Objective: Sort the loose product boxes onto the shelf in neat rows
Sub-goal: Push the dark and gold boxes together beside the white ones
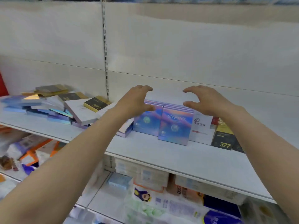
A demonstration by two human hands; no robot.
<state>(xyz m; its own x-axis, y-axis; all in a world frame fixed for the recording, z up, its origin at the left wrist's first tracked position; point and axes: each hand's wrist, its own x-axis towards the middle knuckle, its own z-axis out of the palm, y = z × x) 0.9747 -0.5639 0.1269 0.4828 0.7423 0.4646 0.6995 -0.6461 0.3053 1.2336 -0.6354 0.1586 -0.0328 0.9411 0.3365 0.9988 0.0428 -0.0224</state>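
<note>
Two bare forearms reach over the white shelf (pixel 145 149). Beyond its front edge, iridescent blue boxes (pixel 175 125) stand upright in rows, with a white box (pixel 202 128) and black-and-gold boxes (pixel 224 138) beside them to the right. The left hand (pixel 135 101) and right hand (pixel 208 101) hover above the blue rows, fingers curled and spread, holding nothing. Farther left, a loose pile of boxes (pixel 53 107) lies jumbled near the back panel.
</note>
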